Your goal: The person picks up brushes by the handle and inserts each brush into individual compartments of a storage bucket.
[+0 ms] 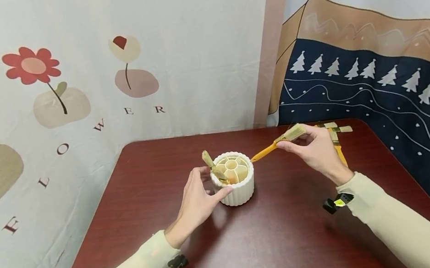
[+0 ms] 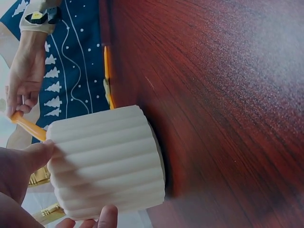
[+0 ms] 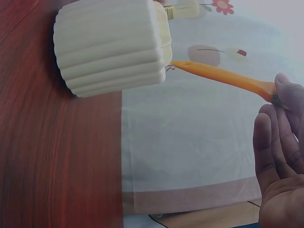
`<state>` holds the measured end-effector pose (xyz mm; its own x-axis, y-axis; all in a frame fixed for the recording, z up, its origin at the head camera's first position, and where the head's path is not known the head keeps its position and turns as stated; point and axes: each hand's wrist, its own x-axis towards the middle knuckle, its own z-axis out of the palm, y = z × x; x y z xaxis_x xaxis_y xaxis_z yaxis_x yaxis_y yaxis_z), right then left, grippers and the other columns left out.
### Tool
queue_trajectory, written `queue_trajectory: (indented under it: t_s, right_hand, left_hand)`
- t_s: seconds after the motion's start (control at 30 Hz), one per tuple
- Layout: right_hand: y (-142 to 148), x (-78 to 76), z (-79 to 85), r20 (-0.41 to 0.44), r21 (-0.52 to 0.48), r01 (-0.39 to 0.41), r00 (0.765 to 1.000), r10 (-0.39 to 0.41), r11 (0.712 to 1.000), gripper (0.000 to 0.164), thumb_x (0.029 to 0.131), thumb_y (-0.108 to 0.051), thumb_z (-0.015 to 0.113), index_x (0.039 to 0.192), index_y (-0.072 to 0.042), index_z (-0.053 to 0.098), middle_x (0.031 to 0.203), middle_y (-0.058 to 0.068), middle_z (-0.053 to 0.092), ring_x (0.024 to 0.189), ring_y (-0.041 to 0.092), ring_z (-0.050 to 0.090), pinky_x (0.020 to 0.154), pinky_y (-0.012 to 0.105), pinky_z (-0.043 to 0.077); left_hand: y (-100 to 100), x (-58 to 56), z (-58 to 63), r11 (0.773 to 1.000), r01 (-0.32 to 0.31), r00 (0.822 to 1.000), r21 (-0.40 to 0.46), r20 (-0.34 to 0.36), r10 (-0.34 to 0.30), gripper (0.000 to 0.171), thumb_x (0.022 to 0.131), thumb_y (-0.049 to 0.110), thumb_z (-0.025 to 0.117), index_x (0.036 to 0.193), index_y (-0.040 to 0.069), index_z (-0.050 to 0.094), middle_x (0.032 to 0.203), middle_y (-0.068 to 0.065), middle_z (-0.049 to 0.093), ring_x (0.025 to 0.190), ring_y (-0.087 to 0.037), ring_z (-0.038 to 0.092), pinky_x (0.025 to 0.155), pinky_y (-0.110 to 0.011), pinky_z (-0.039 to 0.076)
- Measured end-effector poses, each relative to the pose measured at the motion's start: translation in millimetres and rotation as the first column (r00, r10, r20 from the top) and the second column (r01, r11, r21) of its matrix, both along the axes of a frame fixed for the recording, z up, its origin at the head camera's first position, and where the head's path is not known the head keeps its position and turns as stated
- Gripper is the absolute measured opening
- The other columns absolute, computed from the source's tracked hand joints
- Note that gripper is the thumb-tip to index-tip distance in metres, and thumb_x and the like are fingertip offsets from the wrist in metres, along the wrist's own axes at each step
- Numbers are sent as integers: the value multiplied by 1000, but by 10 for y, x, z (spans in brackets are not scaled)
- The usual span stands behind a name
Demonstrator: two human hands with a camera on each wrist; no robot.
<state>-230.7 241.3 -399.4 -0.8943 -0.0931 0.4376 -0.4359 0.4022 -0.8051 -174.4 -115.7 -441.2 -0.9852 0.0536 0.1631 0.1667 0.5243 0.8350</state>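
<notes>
A white ribbed pot (image 1: 243,192), divided inside like a flower into several compartments, stands upright on the table. My left hand (image 1: 194,204) holds it around its left side, thumb over the front rim. Paintbrushes (image 1: 207,158) stand bristles up in its left compartments, leaning outward. To the right of the pot, my right hand (image 1: 318,153) pinches another paintbrush (image 1: 269,149) near its metal band. Its orange-yellow handle (image 3: 223,76) slants down toward the pot, the handle's tip right at the rim, with the pale bristles up by the fingers.
More paintbrushes (image 1: 344,129) lie at the back right corner of the dark red wooden table (image 1: 154,175), partly behind my right hand. A curtain with printed flowers (image 1: 204,61) hangs behind the table, and a navy one with trees (image 1: 358,85) hangs on the right.
</notes>
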Motion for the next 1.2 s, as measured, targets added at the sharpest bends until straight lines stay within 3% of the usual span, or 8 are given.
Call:
queue_trajectory:
  t_s: [0.23, 0.6, 0.83, 1.2]
  right_hand:
    - [-47, 12, 18, -12, 1, -4, 1000, 4, 1000, 29, 98, -19, 98, 123, -10, 86, 107, -21, 83, 96, 2, 80, 90, 13, 65]
    - [-109, 31, 64, -29, -31, -33, 999, 32, 999, 31, 99, -14, 96, 127, -9, 84, 109, -23, 84, 97, 2, 82, 92, 14, 66]
    - [-147, 26, 113, -49, -41, -63, 997, 61, 997, 31, 98, -8, 95, 128, -7, 84, 109, -22, 83, 94, 5, 81, 91, 15, 67]
    - [-269, 73, 201, -65, -31, -96, 993, 93, 995, 32, 97, -3, 95, 126, -6, 83, 109, -22, 83, 89, 9, 77, 83, 16, 66]
  left_hand:
    - [-27, -6, 3, 1000, 9, 1000, 0, 1, -9, 78, 91, 28, 103, 150, 3, 59, 147, -15, 70, 135, -32, 72, 102, -51, 70]
    - [-78, -18, -27, 999, 39, 999, 5, -31, -39, 69, 92, 25, 103, 147, 3, 66, 139, -21, 68, 121, -37, 79, 104, -50, 70]
    - [-116, -28, -19, 999, 43, 998, -7, -46, -43, 69, 91, 23, 104, 148, 3, 70, 136, -18, 73, 125, -37, 78, 101, -52, 71]
    - [-178, -78, -10, 997, 67, 998, 33, 1, -68, 65, 91, 20, 104, 146, 8, 71, 141, -15, 77, 130, -35, 83, 101, -46, 72]
